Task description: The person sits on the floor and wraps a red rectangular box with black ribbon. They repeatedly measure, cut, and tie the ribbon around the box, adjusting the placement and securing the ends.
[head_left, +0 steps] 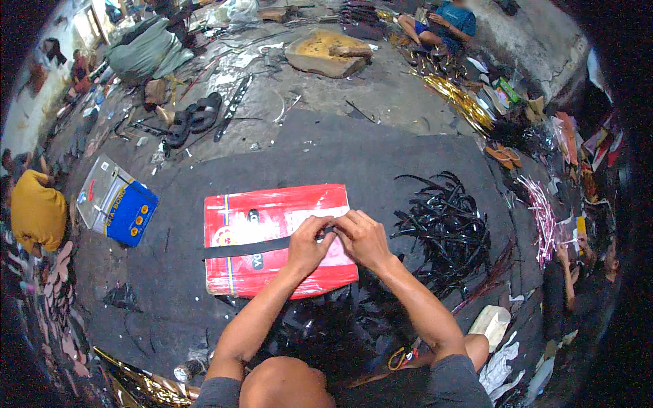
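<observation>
Dark matting (pixel 388 156) spreads around us; at frame centre, a red package (pixel 275 224) gives our black strip (pixel 248 247) flat backing, perhaps. Our left grip (pixel 309 245) and right grip (pixel 365 239) pinch the strip's right end, likely for tautness; loose strips (pixel 445 231) heap centre-right.

Flr (pixel 401 92) noted as grey, worn and stained; centre covered by dark mat (pixel 180 197), its far edge irreg. Pinkish offcuts (pixel 62 272) found scattered past mat's L edge. Pale wall (pixel 30 126) seen beyond far L cnr, w/ bright opening (pixel 86 24) alongside; window or door, not determinable. Rough grey wall (pixel 537 47), marked and discoloured, recorded beyond far R cnr. Light judged uneven: strongest at opening, dim past R edge.
</observation>
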The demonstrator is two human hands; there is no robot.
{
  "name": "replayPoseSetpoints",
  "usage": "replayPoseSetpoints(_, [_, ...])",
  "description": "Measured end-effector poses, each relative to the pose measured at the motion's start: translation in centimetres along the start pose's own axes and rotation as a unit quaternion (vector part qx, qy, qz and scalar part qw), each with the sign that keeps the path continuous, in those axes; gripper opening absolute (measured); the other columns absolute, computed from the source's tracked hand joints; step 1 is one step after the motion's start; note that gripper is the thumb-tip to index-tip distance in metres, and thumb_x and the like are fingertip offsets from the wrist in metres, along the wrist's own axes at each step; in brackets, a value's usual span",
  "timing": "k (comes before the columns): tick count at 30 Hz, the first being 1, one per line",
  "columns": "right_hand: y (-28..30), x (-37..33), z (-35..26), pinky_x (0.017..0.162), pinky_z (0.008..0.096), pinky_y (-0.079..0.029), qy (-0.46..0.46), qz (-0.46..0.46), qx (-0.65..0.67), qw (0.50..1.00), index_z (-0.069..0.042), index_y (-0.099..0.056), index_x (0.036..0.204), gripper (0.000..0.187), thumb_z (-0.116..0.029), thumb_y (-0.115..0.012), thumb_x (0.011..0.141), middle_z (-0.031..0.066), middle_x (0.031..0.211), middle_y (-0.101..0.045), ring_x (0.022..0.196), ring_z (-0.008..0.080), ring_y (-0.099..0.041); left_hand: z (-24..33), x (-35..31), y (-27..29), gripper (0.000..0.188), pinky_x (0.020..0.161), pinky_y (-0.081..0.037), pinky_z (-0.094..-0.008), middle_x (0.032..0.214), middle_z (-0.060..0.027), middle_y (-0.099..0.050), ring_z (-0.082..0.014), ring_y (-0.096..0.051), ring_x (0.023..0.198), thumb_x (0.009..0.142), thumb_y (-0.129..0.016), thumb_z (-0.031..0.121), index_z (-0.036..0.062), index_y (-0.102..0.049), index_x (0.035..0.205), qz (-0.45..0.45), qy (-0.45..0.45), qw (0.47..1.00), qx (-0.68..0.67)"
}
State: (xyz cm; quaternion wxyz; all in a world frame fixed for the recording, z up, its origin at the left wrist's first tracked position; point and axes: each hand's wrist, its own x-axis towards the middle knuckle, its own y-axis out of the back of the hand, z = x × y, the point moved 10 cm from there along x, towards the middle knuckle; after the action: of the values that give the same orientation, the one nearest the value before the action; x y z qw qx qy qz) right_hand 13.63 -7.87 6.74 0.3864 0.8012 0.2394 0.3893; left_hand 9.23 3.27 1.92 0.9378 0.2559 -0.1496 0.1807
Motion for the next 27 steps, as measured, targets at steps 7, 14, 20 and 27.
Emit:
replayPoseSetpoints(7, [0.4,-0.6,1.0,0.074,0.0412,-0.055,-0.015,-0.003,0.019,1.000,-0.009,-0.067,0.097,0.016,-0.018,-0.071,0.084,0.0072,0.093,-0.062,0.089,0.0284,-0.065,0.5,0.0,0.3,0.017,0.074,-0.055,-0.0359,0.093,-0.0122,-0.068,-0.0276,-0.068,0.085,0.080,-0.076,0.007,0.0028,-0.072,0.096,0.011,-0.051,0.998,0.027])
replayPoseSetpoints(14, [-0.4,-1.1,0.0,0.064,0.0360,-0.056,0.083,-0.049,-0.079,0.992,-0.009,-0.066,0.101,0.019,-0.021,-0.068,0.087,0.0052,0.093,-0.059,0.084,0.0222,-0.064,1.3,0.0,0.5,0.016,0.076,-0.055,-0.0365,0.092,-0.0091,-0.068,-0.0265,-0.067,0.086,0.080,-0.077,0.010,0.0042,-0.074,0.095,0.006,-0.097,0.991,0.093])
replayPoseSetpoints(20, [-0.5,-0.7,0.4,0.066,0.0369,-0.058,0.118,-0.117,-0.102,0.981,-0.010,-0.065,0.105,0.022,-0.026,-0.066,0.090,0.0064,0.102,-0.058,0.089,0.0241,-0.063,1.1,0.0,0.2,0.019,0.075,-0.055,-0.0354,0.092,-0.0076,-0.068,-0.0247,-0.067,0.086,0.077,-0.079,0.012,0.0056,-0.075,0.094,-0.016,-0.119,0.989,0.086])
replayPoseSetpoints(27, [-0.1,-0.6,1.5,0.070,0.0407,-0.057,0.026,-0.073,0.016,0.997,-0.010,-0.071,0.104,0.021,-0.023,-0.071,0.087,0.0076,0.104,-0.061,0.088,0.0277,-0.066,0.1,0.2,0.4,0.018,0.075,-0.055,-0.0360,0.092,-0.0071,-0.069,-0.0236,-0.067,0.084,0.076,-0.079,0.011,0.0074,-0.076,0.093,-0.012,-0.071,0.995,0.064])
